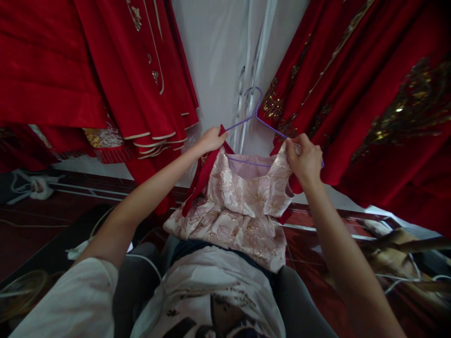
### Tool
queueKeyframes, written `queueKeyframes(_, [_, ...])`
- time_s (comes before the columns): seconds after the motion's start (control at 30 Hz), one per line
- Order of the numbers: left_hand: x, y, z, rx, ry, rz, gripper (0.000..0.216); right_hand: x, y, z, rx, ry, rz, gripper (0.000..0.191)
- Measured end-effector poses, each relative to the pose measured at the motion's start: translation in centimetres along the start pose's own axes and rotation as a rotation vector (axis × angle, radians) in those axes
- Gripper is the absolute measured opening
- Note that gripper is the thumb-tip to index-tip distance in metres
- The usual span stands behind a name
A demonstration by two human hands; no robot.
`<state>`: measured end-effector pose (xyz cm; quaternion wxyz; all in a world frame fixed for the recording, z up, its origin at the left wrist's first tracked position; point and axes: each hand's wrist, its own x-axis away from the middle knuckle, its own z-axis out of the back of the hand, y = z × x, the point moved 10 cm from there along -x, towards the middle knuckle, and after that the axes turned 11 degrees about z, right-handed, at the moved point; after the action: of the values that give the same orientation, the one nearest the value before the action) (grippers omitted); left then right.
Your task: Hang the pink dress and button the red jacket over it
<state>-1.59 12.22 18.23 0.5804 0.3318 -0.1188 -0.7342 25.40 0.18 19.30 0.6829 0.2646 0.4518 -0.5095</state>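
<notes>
A pink floral brocade garment (239,206) with a red lining hangs in front of me on a thin purple wire hanger (251,117). My left hand (210,140) is closed on the garment's left shoulder and the red strap there. My right hand (306,158) is closed in a fist on the right shoulder of the garment, at the hanger's right end. The garment's lower part drapes down onto my lap.
Red embroidered gowns (134,80) hang at the left and more with gold trim (369,103) at the right. A white wall (218,56) shows between them. White cables (31,185) lie on the dark red floor at the left.
</notes>
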Motion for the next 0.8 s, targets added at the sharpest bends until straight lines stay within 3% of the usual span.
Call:
queueKeyframes(0.13, [1.0,4.3,-0.1,0.216,0.061,-0.194,0.034,0.2,0.0,-0.3,-0.014,-0.026,-0.028,0.037])
queueKeyframes(0.23, [2.2,5.5,-0.5,0.247,0.037,-0.275,0.037,0.6,0.0,-1.0,-0.045,-0.039,-0.054,0.038])
queueKeyframes(0.33, [3.9,5.2,-1.5,0.164,-0.036,-0.329,0.037,1.1,-0.1,-1.4,-0.056,-0.035,-0.088,0.039])
queueKeyframes(0.43, [5.1,3.3,-2.3,-0.041,-0.079,-0.302,0.039,1.4,-0.1,-1.6,-0.062,-0.026,-0.108,0.039])
queueKeyframes(0.57, [4.7,1.9,-1.1,-0.253,-0.033,-0.324,0.034,0.3,1.7,-2.6,-0.115,-0.06,-0.14,0.04])
queueKeyframes(0.63, [3.8,2.3,0.0,-0.232,0.001,-0.406,0.028,-0.7,3.5,-4.3,-0.153,-0.152,-0.175,0.045])
queueKeyframes(0.7, [2.4,2.4,0.7,-0.174,0.006,-0.464,0.024,-1.4,5.2,-7.3,-0.297,-0.332,-0.233,0.047])
queueKeyframes(0.8, [-0.1,1.7,-0.3,-0.115,-0.115,-0.445,0.023,-2.1,4.5,-11.7,-0.604,-0.612,-0.228,0.044])
